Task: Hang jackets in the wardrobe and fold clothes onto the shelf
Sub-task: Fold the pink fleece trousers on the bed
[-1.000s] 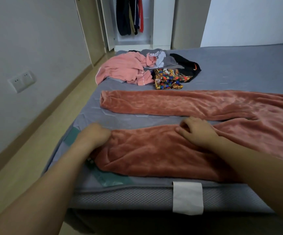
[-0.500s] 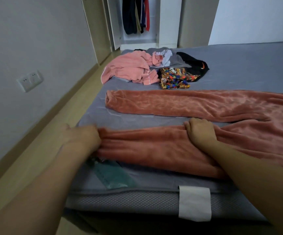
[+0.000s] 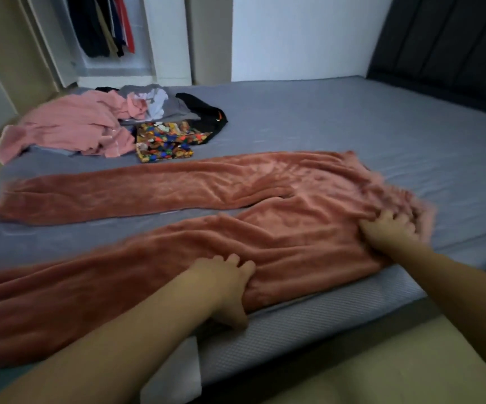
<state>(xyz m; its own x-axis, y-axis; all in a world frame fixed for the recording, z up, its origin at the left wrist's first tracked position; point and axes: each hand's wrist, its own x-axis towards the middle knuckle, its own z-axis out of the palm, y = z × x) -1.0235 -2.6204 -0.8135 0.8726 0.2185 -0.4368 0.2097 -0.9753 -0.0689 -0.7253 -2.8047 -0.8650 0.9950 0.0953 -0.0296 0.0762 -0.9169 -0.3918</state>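
A pair of rust-pink fleece trousers (image 3: 265, 228) lies spread across the grey mattress (image 3: 352, 126), waistband to the right and both legs running left. My left hand (image 3: 224, 287) rests on the near leg at the mattress edge, fingers laid over the fabric and thumb hanging down the mattress side. My right hand (image 3: 390, 231) presses with spread fingers on the bunched waistband. The open wardrobe (image 3: 113, 65) at the far left has dark jackets (image 3: 101, 27) hanging inside.
A pile of clothes sits at the far left of the bed: a pink garment (image 3: 69, 129), a grey top (image 3: 154, 103), a black item (image 3: 203, 112) and a multicoloured patterned cloth (image 3: 166, 141). A dark headboard (image 3: 445, 45) stands at the right. Beige floor (image 3: 381, 368) runs below the bed.
My view and both hands have shifted right along the trousers, from the leg end to the thigh and waistband. The near leg's cuff now runs off the left edge of view.
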